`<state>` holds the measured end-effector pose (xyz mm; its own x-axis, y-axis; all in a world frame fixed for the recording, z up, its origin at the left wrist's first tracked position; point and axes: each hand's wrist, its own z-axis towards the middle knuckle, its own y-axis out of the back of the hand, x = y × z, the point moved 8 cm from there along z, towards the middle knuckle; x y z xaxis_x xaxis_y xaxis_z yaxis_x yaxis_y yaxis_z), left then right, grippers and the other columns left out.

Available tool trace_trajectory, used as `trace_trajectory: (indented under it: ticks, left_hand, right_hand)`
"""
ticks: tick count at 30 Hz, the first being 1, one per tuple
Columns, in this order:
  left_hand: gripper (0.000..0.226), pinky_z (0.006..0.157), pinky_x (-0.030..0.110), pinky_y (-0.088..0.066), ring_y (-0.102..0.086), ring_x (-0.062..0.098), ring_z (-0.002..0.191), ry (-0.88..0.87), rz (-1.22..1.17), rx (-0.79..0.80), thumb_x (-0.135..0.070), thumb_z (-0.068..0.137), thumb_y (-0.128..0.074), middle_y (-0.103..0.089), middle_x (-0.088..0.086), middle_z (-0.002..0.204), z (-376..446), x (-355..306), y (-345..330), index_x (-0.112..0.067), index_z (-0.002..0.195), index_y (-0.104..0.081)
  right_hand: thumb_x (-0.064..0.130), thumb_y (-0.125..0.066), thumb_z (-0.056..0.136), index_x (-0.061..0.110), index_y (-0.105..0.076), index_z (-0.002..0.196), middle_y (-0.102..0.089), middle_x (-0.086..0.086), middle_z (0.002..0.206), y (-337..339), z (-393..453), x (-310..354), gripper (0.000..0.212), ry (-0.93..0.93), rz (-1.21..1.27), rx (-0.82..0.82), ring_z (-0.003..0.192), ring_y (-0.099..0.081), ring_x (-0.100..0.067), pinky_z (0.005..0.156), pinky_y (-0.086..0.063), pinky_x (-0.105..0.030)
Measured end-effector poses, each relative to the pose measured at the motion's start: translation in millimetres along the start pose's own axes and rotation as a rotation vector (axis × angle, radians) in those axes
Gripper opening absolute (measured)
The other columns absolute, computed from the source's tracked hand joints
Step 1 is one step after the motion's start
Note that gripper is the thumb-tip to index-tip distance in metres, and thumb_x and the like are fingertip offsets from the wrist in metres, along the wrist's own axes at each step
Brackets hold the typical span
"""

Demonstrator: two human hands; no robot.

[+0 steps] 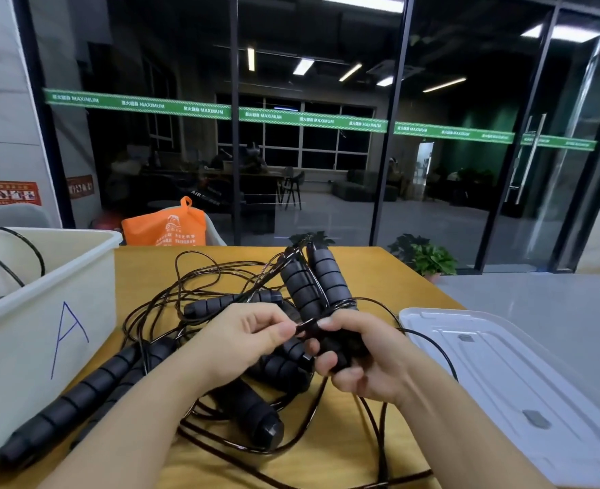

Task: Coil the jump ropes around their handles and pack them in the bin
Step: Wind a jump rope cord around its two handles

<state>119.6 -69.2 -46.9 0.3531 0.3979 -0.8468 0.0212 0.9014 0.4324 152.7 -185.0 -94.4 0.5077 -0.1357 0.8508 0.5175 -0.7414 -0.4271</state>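
A: While the right hand (358,358) squeezes two foam handles (318,284) side by side, the left hand (245,342) pinches the rope (305,327) right next to it, thumb and finger tips tight on the thin black cord.

B: So both hands are closed on something?

A: Yes. The right one is wrapped round the bottom of the handles. A few loops of rope already go round them just above that hand.

B: Where are the other ropes?

A: In a messy heap (199,287) on the yellow surface (372,273), with more handles (79,393) lying in it. The white bin (48,312), marked with a blue A, sits at the left, and some cord (9,255) pokes up from inside it. Its lid (510,382) lies at the right.

B: What could go wrong?

A: I think the loose rope may snag in the heap, because the cords cross over each other. Then a pull could drag other ropes along. Also, if the pinch goes slack, the loops could spring open, since that cord looks stiff.
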Motion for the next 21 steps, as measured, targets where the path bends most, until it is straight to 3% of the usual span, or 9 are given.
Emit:
trace_trajectory:
  ticks: [4,7,9,11,13,15,17,19,21]
  left_hand:
    - [0.023,0.045,0.005,-0.033,-0.045,-0.006,0.038,0.041,-0.024,-0.015,-0.014,0.096,-0.05,-0.053,-0.014,0.043,1.5,5.4,4.9,-0.011,0.078,-0.063]
    - [0.035,0.058,0.021,-0.039,-0.049,-0.002,0.051,0.002,0.165,-0.058,-0.052,0.088,-0.054,-0.055,-0.011,0.053,5.5,16.1,10.3,-0.029,0.064,-0.064]
    - [0.034,0.059,0.024,-0.039,-0.048,0.001,0.054,-0.015,0.23,-0.122,-0.061,0.075,-0.054,-0.054,-0.008,0.055,6.3,22.9,15.8,-0.032,0.06,-0.061]
    - [0.037,0.057,0.022,-0.04,-0.051,0.002,0.055,-0.034,0.143,-0.151,-0.069,0.065,-0.06,-0.059,-0.004,0.058,4.3,22.7,18.8,-0.033,0.064,-0.063]
    - [0.065,0.051,0.02,-0.043,-0.056,0.01,0.054,-0.043,-0.01,-0.171,-0.088,0.052,-0.057,-0.065,0.004,0.065,1.1,18.0,23.6,-0.029,0.079,-0.066]
    - [0.093,0.044,0.021,-0.043,-0.055,0.015,0.049,0.009,-0.213,-0.286,-0.097,0.049,-0.041,-0.063,0.002,0.066,-0.8,17.4,37.4,-0.018,0.092,-0.066]
    - [0.081,0.043,0.023,-0.043,-0.055,0.015,0.048,0.076,-0.602,-0.446,-0.084,0.074,-0.03,-0.059,0.003,0.064,-2.4,27.7,53.3,-0.013,0.087,-0.066]
    - [0.058,0.044,0.02,-0.047,-0.06,0.013,0.051,0.103,-0.982,-0.637,-0.055,0.096,-0.03,-0.059,-0.001,0.064,-8.9,44.8,69.6,-0.016,0.077,-0.069]
    - [0.045,0.063,0.025,-0.054,-0.07,0.013,0.078,0.052,-1.16,-0.753,-0.039,0.102,-0.03,-0.07,-0.004,0.085,-14.5,55.8,86.0,-0.019,0.096,-0.069]
  right_hand:
    - [0.014,-0.077,0.064,-0.001,-0.064,0.097,-0.055,-0.006,0.071,-15.9,-2.9,-0.4,0.038,-0.003,-0.002,0.178,0.049,-0.047,-0.01,0.032,-0.024,-0.012]
    - [0.039,-0.09,0.057,0.007,-0.067,0.103,-0.054,-0.006,0.074,-22.6,-3.0,-0.1,0.06,0.005,0.0,0.296,0.05,-0.048,-0.01,0.031,-0.029,-0.012]
    - [0.046,-0.088,0.057,0.011,-0.07,0.099,-0.052,-0.005,0.073,-21.3,-2.8,-1.3,0.057,-0.007,-0.01,0.31,0.049,-0.047,-0.009,0.031,-0.027,-0.012]
    - [0.043,-0.087,0.057,0.011,-0.073,0.091,-0.052,-0.004,0.071,-18.3,-2.6,-3.9,0.049,-0.04,-0.043,0.289,0.048,-0.046,-0.009,0.032,-0.024,-0.012]
    - [0.041,-0.082,0.061,0.009,-0.074,0.085,-0.052,-0.004,0.07,-13.3,-1.7,-7.3,0.04,-0.082,-0.077,0.248,0.048,-0.046,-0.009,0.032,-0.021,-0.012]
    - [0.037,-0.075,0.071,0.007,-0.074,0.081,-0.052,-0.004,0.07,-8.4,-1.7,-9.7,0.032,-0.115,-0.09,0.194,0.047,-0.046,-0.009,0.032,-0.021,-0.012]
    - [0.037,-0.068,0.075,0.008,-0.074,0.075,-0.051,-0.004,0.069,-7.2,-1.4,-11.9,0.029,-0.131,-0.109,0.158,0.047,-0.045,-0.009,0.031,-0.02,-0.011]
    - [0.038,-0.065,0.075,0.011,-0.073,0.069,-0.051,-0.003,0.068,-8.3,-1.0,-13.5,0.029,-0.138,-0.14,0.15,0.047,-0.044,-0.009,0.032,-0.018,-0.011]
    - [0.034,-0.069,0.074,0.011,-0.073,0.069,-0.051,-0.004,0.068,-8.5,-1.0,-14.0,0.025,-0.147,-0.142,0.156,0.047,-0.044,-0.009,0.033,-0.017,-0.011]
